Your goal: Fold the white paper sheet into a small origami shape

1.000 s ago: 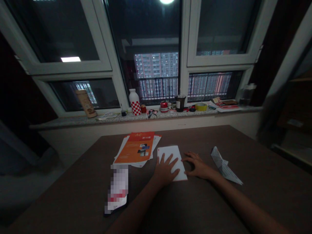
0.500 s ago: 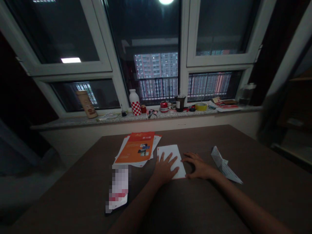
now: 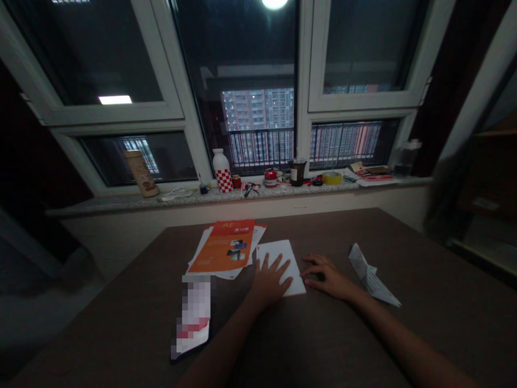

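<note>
A white folded sheet of paper (image 3: 285, 250) lies on the brown table, with a thin reddish line along its near edge. My left hand (image 3: 270, 282) rests flat on its left and near part, fingers spread. Just off the paper's right edge is my right hand (image 3: 326, 277), low over the table with fingers loosely bent and thumb apart; nothing shows in it. I cannot tell whether its thumb tip touches the edge. Farther right lies a folded paper shape (image 3: 369, 277) with print on it, a pointed end towards me.
Left of the paper is a pile of sheets topped by an orange booklet (image 3: 224, 250). A phone (image 3: 197, 312), its screen blurred out, lies nearer me. On the windowsill stand a red-and-white checked bottle (image 3: 223, 175), a dark cup (image 3: 297, 173) and a yellow tape roll (image 3: 332, 178).
The right thumb has drawn closer to the fingers and slightly up along the paper's edge. The paper and my left hand have shifted slightly left in view.
</note>
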### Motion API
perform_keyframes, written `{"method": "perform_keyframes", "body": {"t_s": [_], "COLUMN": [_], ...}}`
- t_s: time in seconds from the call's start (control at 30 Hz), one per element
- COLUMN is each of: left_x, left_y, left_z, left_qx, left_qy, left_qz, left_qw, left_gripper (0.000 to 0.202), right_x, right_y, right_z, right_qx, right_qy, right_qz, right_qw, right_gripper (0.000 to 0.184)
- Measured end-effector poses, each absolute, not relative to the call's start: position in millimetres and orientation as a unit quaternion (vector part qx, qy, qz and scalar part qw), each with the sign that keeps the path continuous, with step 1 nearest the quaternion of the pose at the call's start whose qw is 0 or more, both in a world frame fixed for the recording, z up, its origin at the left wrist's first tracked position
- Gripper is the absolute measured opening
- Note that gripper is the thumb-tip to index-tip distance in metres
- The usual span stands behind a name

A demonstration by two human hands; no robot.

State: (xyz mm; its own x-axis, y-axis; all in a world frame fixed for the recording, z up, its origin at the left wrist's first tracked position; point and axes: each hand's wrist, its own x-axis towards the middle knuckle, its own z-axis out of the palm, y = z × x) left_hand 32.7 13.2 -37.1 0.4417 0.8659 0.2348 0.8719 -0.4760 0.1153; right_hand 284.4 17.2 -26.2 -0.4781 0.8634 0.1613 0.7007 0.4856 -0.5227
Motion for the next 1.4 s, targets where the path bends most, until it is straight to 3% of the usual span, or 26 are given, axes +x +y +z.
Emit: {"method": "perform_keyframes", "body": {"t_s": [0.17,0.57,0.9,1.17,1.4], "left_x": [32.8,31.8,33.4,48.8,45.3], "left_y": [8.4,-0.9,-14.2,6.6,11.2], "left_z": [-34.2,-36.1,-26.1,-20.5,-43.0], "left_qx": [-0.857,-0.863,-0.866,-0.845,-0.844], "left_qy": [-0.501,-0.495,-0.485,-0.501,-0.515], "left_qz": [-0.119,-0.101,-0.115,-0.184,-0.149], "left_qw": [0.006,0.018,-0.030,-0.018,0.021], "left_gripper": [0.056,0.060,0.065,0.033,0.053], "right_x": [281.4,270.2,270.2,271.5,271.9], "right_y": [21.9,21.8,25.3,27.1,24.3], "right_z": [-33.6,-21.6,-25.3,-31.8,-27.1], "right_qx": [-0.466,-0.517,-0.521,-0.478,-0.452], "right_qy": [-0.834,-0.812,-0.814,-0.829,-0.840], "right_qz": [0.169,0.129,0.104,0.107,0.106], "right_qw": [0.242,0.236,0.236,0.270,0.280], "right_gripper": [0.028,0.026,0.024,0.021,0.022]}}
